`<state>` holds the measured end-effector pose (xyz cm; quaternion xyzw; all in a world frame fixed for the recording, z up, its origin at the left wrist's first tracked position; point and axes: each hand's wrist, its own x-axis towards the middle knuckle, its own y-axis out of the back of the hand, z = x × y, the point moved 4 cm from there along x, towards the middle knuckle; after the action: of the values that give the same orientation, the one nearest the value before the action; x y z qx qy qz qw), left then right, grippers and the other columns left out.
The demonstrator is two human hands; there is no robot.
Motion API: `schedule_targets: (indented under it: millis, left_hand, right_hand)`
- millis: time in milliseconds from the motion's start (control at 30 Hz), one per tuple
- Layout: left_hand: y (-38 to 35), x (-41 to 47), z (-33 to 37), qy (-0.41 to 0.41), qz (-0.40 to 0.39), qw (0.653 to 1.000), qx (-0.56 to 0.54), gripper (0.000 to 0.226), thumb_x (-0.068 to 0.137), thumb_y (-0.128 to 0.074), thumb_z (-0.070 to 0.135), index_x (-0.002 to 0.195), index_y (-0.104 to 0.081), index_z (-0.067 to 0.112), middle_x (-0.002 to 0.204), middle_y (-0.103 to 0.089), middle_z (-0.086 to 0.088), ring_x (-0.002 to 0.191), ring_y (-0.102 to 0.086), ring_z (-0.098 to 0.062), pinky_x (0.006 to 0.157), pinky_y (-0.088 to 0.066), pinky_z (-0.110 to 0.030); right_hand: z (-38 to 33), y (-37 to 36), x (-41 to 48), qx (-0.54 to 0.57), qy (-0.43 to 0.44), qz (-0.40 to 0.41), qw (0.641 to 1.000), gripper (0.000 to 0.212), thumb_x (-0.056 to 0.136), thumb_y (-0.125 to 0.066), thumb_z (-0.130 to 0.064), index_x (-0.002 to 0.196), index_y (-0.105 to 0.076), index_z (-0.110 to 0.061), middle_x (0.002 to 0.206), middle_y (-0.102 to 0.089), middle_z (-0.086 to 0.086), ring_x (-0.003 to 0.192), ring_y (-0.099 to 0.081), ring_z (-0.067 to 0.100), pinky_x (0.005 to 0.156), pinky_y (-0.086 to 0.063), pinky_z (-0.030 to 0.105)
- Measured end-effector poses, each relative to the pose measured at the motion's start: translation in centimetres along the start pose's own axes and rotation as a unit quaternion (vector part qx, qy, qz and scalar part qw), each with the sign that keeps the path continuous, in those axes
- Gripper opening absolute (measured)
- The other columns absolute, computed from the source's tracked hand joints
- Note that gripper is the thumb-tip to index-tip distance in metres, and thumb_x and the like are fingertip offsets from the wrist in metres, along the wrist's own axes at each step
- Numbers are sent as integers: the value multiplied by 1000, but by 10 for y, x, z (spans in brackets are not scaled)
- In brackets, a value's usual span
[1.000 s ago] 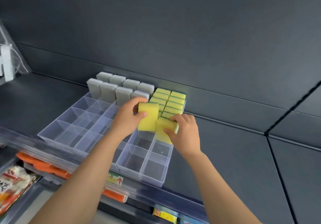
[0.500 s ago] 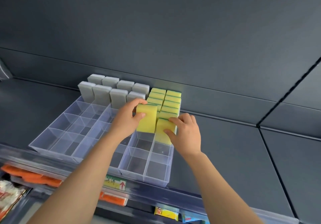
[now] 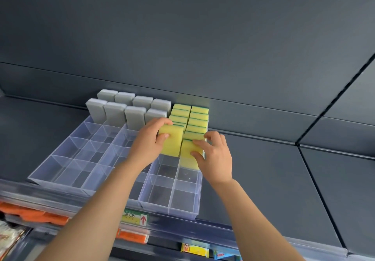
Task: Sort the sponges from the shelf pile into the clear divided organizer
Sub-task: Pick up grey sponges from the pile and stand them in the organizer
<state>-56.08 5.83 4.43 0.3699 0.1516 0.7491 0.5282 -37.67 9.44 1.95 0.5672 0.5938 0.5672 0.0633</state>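
Observation:
A clear divided organizer lies on the dark shelf. Its back rows hold several upright grey sponges on the left and several yellow-green sponges on the right. My left hand grips an upright yellow sponge in the right block's left column. My right hand pinches another yellow sponge standing in the compartment beside it, in the right column. Both sponges sit just in front of the yellow rows.
The dark shelf stretches to the right of the organizer, with a grey back wall behind. A price label is on the shelf's front rail. Orange packs and other packets lie on the shelf below.
The view has shifted slightly. Both hands have stayed on their yellow sponges, and the right one has sunk a little lower into its compartment.

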Motion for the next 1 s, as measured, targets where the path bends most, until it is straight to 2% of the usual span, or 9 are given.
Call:
schedule_targets:
  millis: [67,233,367,500,667,733,833,900,1000]
  left_hand:
    - [-2,-2,-1,2,0,1000,7,31,87,-58,-1,112,-58,17,110,-54,10,71,-47,12,63,-33,-5]
    - [-6,-11,-9,4,-44,999,28,30,85,-62,3,109,-59,21,108,-48,10,71,-47,-3,68,-35,-13]
    - [-10,-17,-15,6,-31,997,63,30,79,-71,3,107,-66,12,110,-49,2,93,-48,-13,85,-38,-23]
    - [-13,-14,-12,-25,-5,993,111,29,77,-73,3,105,-69,9,104,-56,-3,98,-51,-20,84,-41,-27]
    - [-13,-13,-11,-36,-14,990,134,26,77,-73,5,102,-67,10,102,-57,-2,100,-51,-23,83,-44,-32]
    - [-11,-13,-10,-35,-20,989,144,31,76,-75,8,106,-66,12,104,-56,-1,102,-51,-22,83,-43,-32]
    - [-7,-14,-1,-61,-24,985,157,40,73,-77,14,112,-66,13,109,-56,-3,105,-50,-25,90,-43,-37]
    - [-7,-12,11,-91,-21,982,162,40,74,-74,15,113,-66,12,113,-57,-5,107,-51,-27,91,-43,-42]
    - [-13,-8,34,-133,-20,975,177,36,75,-71,12,110,-66,11,113,-60,-7,108,-54,-30,87,-45,-44]
  right_hand:
    - [-1,-1,1,-11,15,3,1000,26,64,-86,-15,87,-74,-15,103,-66,9,87,-60,31,60,-55,35]
    - [0,-2,1,1,28,8,1000,28,63,-87,-13,88,-74,-14,96,-68,5,80,-61,30,59,-54,35]
    - [0,-2,0,3,27,15,1000,28,62,-87,-13,87,-74,-14,95,-68,4,80,-61,29,60,-54,32]
    - [0,-1,-2,-3,30,19,999,29,63,-87,-13,89,-74,-15,95,-69,4,79,-61,29,61,-53,31]
    - [-3,0,-4,-10,25,13,1000,29,64,-86,-12,90,-73,-13,95,-69,4,79,-61,30,61,-54,34]
    - [-4,0,-5,-16,17,0,1000,31,66,-84,-13,94,-73,-12,99,-69,5,83,-61,31,64,-55,37]
    - [-3,3,-9,-33,-10,-29,999,41,76,-78,-27,112,-66,-13,113,-66,5,100,-59,30,78,-55,39]
    - [0,9,-13,-42,-30,-31,998,45,83,-70,-35,121,-61,-12,121,-62,6,109,-56,28,86,-51,39]
    - [12,21,-24,-78,-64,-35,994,43,88,-63,-33,125,-58,-12,129,-58,7,118,-52,29,92,-46,41]
